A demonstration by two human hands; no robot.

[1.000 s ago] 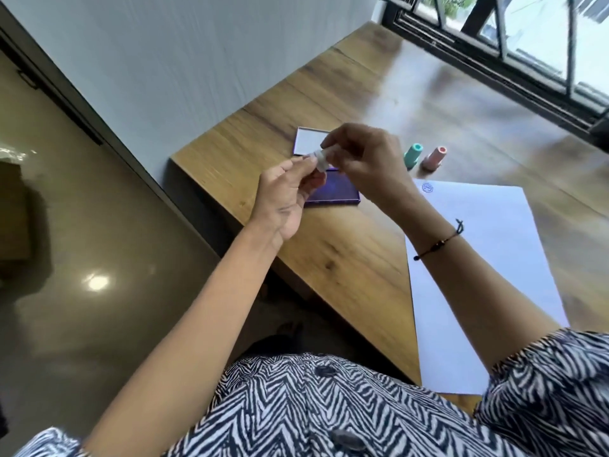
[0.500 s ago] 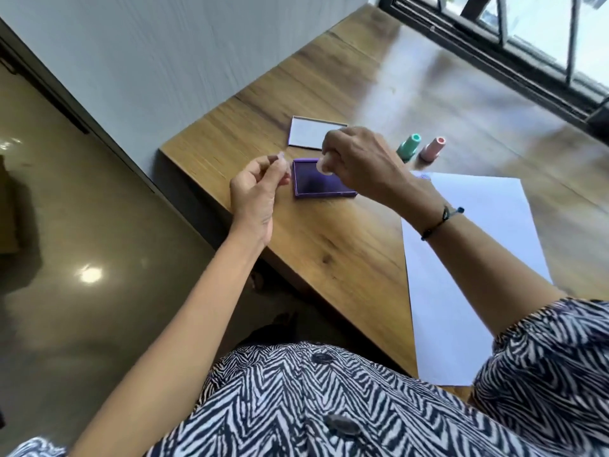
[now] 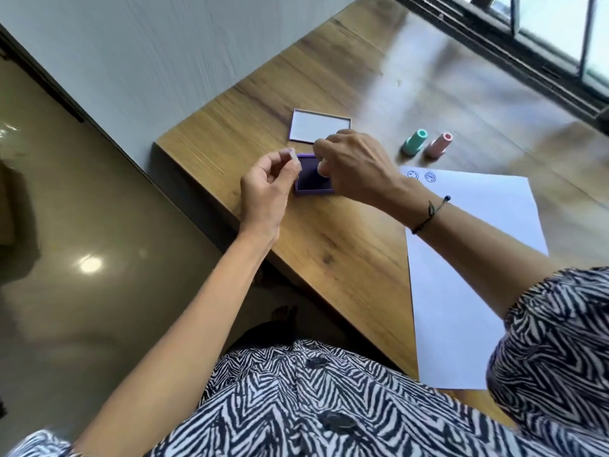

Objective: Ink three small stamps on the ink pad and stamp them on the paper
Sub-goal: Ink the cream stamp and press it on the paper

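A purple ink pad (image 3: 306, 181) lies open near the table's left corner. My right hand (image 3: 357, 166) is shut on a small white stamp (image 3: 322, 168) and holds it down over the pad's inked face. My left hand (image 3: 267, 186) pinches a small clear stamp cap (image 3: 291, 155) just left of the pad. A green stamp (image 3: 414, 142) and a pink stamp (image 3: 439, 145) stand side by side beyond the white paper (image 3: 468, 265). Two round blue prints (image 3: 421, 175) show at the paper's far left corner.
The ink pad's lid (image 3: 319, 125) lies open side up behind the pad. The wooden table (image 3: 336, 252) ends in an edge on the left, with floor below. A window frame (image 3: 534, 57) runs along the far right.
My two hands pulled apart, the cap coming off in the left hand. My right hand brought the white stamp down over the ink pad.
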